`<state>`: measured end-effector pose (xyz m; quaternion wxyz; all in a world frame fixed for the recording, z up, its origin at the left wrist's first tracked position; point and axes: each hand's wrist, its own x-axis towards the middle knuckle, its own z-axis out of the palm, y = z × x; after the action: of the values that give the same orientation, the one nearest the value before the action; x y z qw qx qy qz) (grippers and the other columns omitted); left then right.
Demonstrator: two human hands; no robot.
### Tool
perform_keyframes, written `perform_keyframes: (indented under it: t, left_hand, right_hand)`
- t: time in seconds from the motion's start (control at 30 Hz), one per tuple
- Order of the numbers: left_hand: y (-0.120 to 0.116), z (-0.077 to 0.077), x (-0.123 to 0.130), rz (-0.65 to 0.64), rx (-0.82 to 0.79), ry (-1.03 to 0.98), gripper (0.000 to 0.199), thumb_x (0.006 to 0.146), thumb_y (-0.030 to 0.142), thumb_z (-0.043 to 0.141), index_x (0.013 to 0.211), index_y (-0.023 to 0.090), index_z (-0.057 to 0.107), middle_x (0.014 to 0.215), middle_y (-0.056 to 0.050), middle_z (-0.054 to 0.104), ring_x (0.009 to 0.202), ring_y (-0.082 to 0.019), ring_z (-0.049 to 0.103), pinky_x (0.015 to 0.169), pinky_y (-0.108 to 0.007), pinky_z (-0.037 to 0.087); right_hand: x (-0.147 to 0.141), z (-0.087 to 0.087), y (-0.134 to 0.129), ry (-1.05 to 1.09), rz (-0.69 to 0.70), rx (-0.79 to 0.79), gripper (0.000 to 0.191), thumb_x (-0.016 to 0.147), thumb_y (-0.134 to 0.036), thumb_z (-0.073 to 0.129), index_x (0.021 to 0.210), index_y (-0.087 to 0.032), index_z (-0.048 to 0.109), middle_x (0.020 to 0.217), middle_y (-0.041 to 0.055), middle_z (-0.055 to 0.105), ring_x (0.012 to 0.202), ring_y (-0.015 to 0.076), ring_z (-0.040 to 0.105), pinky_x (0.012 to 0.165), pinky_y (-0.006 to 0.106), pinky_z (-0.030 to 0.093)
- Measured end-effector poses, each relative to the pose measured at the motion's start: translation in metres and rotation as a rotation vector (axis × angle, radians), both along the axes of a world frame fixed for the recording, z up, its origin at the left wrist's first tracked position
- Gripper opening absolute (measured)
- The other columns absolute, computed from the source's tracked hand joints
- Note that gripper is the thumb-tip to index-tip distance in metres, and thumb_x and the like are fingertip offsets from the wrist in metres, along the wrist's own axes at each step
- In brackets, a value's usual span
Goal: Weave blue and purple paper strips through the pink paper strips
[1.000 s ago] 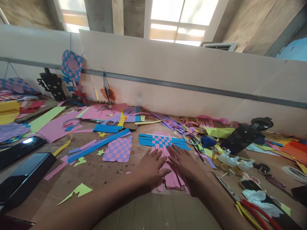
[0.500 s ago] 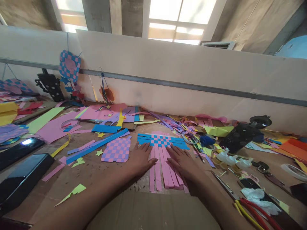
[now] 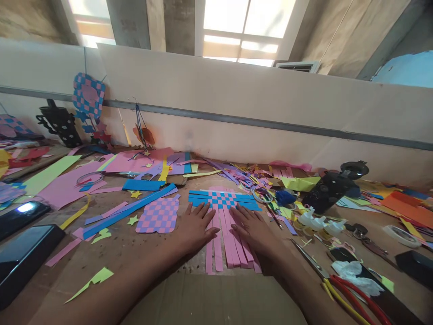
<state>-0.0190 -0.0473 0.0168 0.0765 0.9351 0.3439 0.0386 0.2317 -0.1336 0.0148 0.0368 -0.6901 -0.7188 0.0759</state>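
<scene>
In front of me lies a half-woven mat of paper strips, with blue strips running sideways through pink strips that hang loose toward me. My left hand rests flat on its left side, fingers spread, the tips at the lower edge of the blue strips. On the other side my right hand lies flat with its fingers stretched over the pink strips and the blue ends. Neither hand grips anything. Just left of my left hand is a finished pink and purple checkered paper piece.
Scissors with red and yellow handles lie at the right, near small glue bottles and a tape roll. A black tumbler leans behind them. Blue strips and a black box are at the left.
The whole view has shifted slightly, so things appear a little further left. Both hands stay flat in nearly the same place on the woven paper.
</scene>
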Motion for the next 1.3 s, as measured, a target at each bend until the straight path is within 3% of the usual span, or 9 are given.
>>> perform_keyframes:
  t: [0.17,0.57,0.83,0.97,1.13,1.3]
  left_hand:
    - [-0.010,0.008,0.001,-0.044,-0.042,0.015,0.072,0.107,0.067,0.032,0.166,0.027,0.039,0.175,-0.010,0.024,0.163,-0.034,0.023,0.131,-0.066,0.012]
    - [-0.010,-0.001,0.002,-0.044,-0.032,-0.020,0.071,0.106,0.071,0.027,0.165,0.033,0.039,0.176,-0.008,0.024,0.164,-0.034,0.021,0.130,-0.066,0.013]
    - [-0.009,-0.002,0.003,-0.040,-0.048,0.001,0.073,0.106,0.071,0.028,0.167,0.033,0.034,0.177,-0.008,0.021,0.164,-0.034,0.018,0.130,-0.066,0.014]
    - [-0.002,0.009,0.001,-0.031,-0.053,0.020,0.070,0.108,0.064,0.030,0.168,0.027,0.034,0.175,-0.009,0.028,0.163,-0.035,0.023,0.130,-0.067,0.015]
    - [-0.003,0.035,-0.011,-0.114,-0.062,0.076,0.054,0.108,0.050,0.042,0.155,0.027,0.054,0.169,-0.010,0.042,0.160,-0.035,0.031,0.129,-0.066,0.017]
    - [-0.010,0.038,-0.015,-0.162,-0.097,0.117,0.052,0.108,0.049,0.043,0.154,0.026,0.054,0.168,-0.010,0.044,0.157,-0.033,0.036,0.128,-0.058,0.021]
  right_hand:
    - [-0.004,0.000,0.003,-0.008,0.020,0.023,0.063,0.107,-0.050,0.044,0.165,-0.027,0.041,0.175,0.0100,0.029,0.162,0.0307,0.027,0.128,0.055,0.025]
    - [-0.015,0.015,-0.001,0.002,0.046,-0.026,0.060,0.107,-0.053,0.045,0.163,-0.032,0.045,0.176,0.0074,0.027,0.163,0.0307,0.023,0.128,0.056,0.024]
    - [-0.015,0.009,-0.001,-0.024,0.068,-0.018,0.061,0.107,-0.052,0.044,0.163,-0.030,0.045,0.175,0.0083,0.031,0.163,0.0307,0.026,0.128,0.055,0.027]
    - [-0.012,0.003,0.000,-0.020,0.087,0.002,0.063,0.107,-0.054,0.045,0.165,-0.033,0.040,0.175,0.0064,0.031,0.162,0.0308,0.027,0.127,0.057,0.027]
    - [-0.019,0.006,-0.003,0.002,0.198,0.025,0.057,0.108,-0.045,0.043,0.164,-0.032,0.044,0.174,0.0046,0.034,0.163,0.0307,0.024,0.129,0.057,0.025]
    - [-0.033,0.015,-0.009,0.003,0.227,0.011,0.056,0.107,-0.049,0.048,0.161,-0.034,0.049,0.174,0.0072,0.032,0.161,0.0334,0.028,0.129,0.059,0.024]
